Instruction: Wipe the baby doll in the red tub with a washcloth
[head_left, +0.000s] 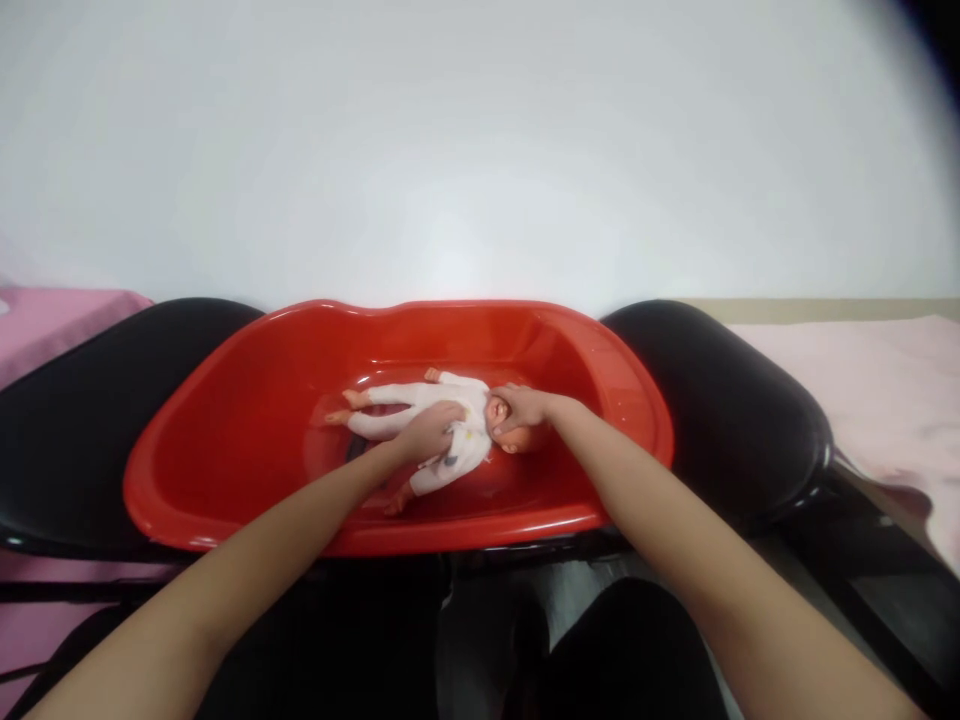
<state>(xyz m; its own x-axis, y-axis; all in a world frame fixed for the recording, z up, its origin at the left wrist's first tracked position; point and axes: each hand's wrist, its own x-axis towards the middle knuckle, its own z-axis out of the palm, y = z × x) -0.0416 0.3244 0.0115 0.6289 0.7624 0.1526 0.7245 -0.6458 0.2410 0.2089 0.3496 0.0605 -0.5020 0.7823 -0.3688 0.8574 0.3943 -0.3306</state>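
A big, plain white wall is at the back. In front, a smooth black top with round ends shows on both sides of a shiny red tub that looks like plastic. The tub is long and deep, with a curvy edge. On its floor, a baby doll in a soft-looking white suit lies on its back, feet to the left. The right hand is curled round its hard-looking, round head; a gentle cup like that should stop it rolling. The left hand is bent over the tummy; I can't tell if it pinches the wrinkly cloth. Pressing lightly there seems best.
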